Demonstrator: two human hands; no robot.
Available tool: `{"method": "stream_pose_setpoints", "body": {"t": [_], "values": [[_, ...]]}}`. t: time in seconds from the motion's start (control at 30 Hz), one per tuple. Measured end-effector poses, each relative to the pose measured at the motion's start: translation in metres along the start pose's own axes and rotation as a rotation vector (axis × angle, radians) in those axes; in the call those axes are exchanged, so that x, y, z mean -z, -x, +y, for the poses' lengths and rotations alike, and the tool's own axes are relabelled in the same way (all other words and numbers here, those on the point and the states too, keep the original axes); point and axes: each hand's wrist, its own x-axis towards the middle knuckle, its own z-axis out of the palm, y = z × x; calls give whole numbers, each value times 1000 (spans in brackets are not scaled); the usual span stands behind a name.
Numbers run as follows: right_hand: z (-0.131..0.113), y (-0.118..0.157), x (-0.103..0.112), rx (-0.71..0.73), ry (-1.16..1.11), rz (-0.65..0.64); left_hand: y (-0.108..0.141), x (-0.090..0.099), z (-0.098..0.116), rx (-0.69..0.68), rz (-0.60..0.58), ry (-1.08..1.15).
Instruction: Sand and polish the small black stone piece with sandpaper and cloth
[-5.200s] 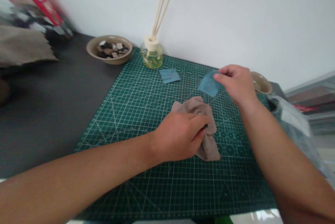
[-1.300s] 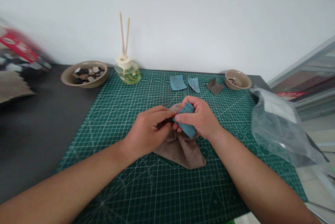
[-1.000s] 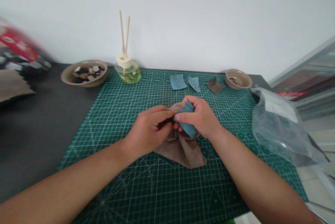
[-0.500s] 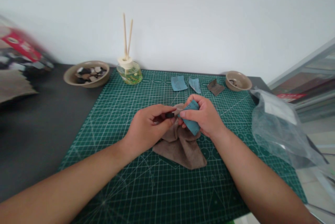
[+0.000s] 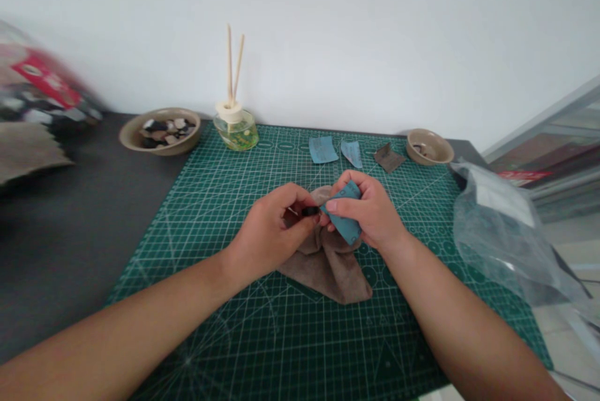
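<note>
A green mat is spread under the left hand and the right hand. A clear bag is laid to the right hand's right. A brown cloth is bunched up between the mat and the hands. A bent blue sheet is pinched by the right hand. A small black bit is pinched by the left hand's fingertips, just beside the sheet.

Holds both bare forearms slanted inward from the lower corners. Pinches with the left hand, thumb opposite the fingertips; grips with the right hand just beside it, thumb laid on top.
</note>
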Motion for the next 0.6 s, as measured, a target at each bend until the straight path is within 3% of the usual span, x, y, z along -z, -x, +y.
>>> {"method": "stream_pose_setpoints", "body": {"t": [0.2,0.6], "values": [[-2,0,0,-12,-16,22,0,1,-3,-115,8,-76],[-2,1,-3,-50,37,14,1,0,2,-66,-26,-123]]}}
